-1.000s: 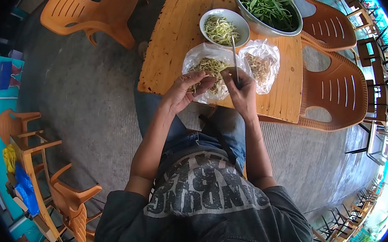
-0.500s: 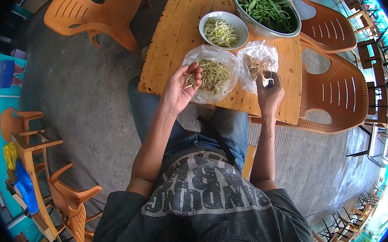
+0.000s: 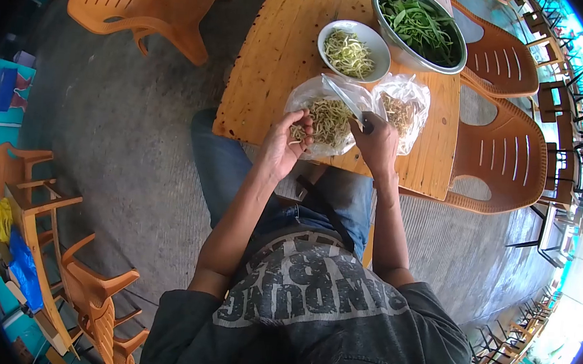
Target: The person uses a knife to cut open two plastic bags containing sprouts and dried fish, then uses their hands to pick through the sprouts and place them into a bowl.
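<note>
At the centre of the frame, the left hand (image 3: 286, 143) is palm up and half closed, its fingers curled over a small bunch of pale, thin bean sprouts (image 3: 297, 133). Just to its right, the right hand (image 3: 378, 145) is closed around the dark handle of a knife with a long, narrow silver blade (image 3: 343, 95). The blade slants toward the upper left, over a clear plastic bag (image 3: 300, 98) spread open on the table. In that bag lies a heap of yellowish-green sprouts (image 3: 329, 120), beside the left hand's fingers.

Right of this heap, and just beyond the right hand, sits a second clear plastic bag (image 3: 420, 99) holding thin brownish scraps (image 3: 397, 112). Above the bags, near the top centre, a round white bowl (image 3: 324, 38) holds pale sprouts with yellow-green tips (image 3: 348, 52). A larger silver metal bowl (image 3: 401, 51) full of long green leaves (image 3: 419, 25) stands beside it, toward the upper right.

Everything rests on a light brown wooden table (image 3: 266, 58) that runs up to the top edge. An orange plastic chair (image 3: 175, 7) is at the upper left, and a brown plastic chair (image 3: 516, 150) stands against the table's right side
</note>
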A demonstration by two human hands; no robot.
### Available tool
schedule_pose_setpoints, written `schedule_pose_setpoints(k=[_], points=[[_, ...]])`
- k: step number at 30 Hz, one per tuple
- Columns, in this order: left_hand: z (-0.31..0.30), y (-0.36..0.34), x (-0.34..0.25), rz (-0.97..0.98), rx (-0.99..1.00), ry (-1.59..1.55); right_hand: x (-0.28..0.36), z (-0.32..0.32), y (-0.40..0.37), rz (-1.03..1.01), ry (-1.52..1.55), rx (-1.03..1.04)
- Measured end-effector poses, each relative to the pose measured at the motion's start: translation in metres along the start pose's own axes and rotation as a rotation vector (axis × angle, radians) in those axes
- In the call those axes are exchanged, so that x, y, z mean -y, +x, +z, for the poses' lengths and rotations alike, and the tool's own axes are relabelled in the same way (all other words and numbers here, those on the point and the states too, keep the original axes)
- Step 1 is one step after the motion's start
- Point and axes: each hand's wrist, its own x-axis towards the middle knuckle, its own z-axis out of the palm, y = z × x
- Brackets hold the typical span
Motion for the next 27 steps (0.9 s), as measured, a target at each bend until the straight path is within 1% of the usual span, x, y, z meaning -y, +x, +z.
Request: schedule_pose_setpoints(k=[1,4,5,8,9,10,12,13,14,16,17,19,23,26,27], points=[[0.002,-0.001,0.0,-0.006,-0.004,0.007,-0.001,0.0,0.002,-0.021,0.006,-0.017],[0.01,-0.006,0.001,-0.002,0.008,0.07,0.004,-0.008,0.002,0.062,0.1,0.007],[0.012,-0.007,0.001,-0.009,0.029,0.093,0.007,-0.012,0.001,0.096,0.192,0.004],[0.025,-0.007,0.003,0.012,0.079,0.178,0.018,-0.022,0.001,0.24,0.495,0.114],[0.028,-0.005,0.005,0.024,0.082,0.207,0.024,-0.022,0.0,0.249,0.621,0.109],[0.031,-0.004,0.006,0.035,0.083,0.237,0.027,-0.019,0.001,0.203,0.54,0.085],[0.029,0.0,0.008,0.046,0.099,0.197,0.029,-0.013,-0.001,0.122,0.381,0.041],[0.027,0.0,0.008,0.055,0.094,0.173,0.024,-0.008,-0.001,0.165,0.558,0.079],[0.025,0.001,0.006,0.068,0.088,0.149,0.023,-0.007,-0.001,0.182,0.588,0.071],[0.025,-0.003,0.004,0.107,0.013,0.123,0.03,-0.012,-0.002,0.227,0.648,0.052],[0.025,-0.005,0.004,0.125,-0.019,0.112,0.028,-0.011,-0.003,0.295,0.707,0.03],[0.024,-0.005,0.004,0.102,-0.012,0.154,0.025,-0.009,0.0,0.42,0.823,-0.016],[0.032,-0.003,0.008,0.096,0.038,0.245,0.018,-0.005,-0.004,0.318,0.833,-0.082],[0.04,0.002,0.008,0.006,0.077,0.169,0.027,0.0,-0.013,0.223,0.869,-0.116],[0.04,0.005,0.009,-0.009,0.064,0.161,0.027,0.001,-0.015,0.203,0.905,-0.103]])
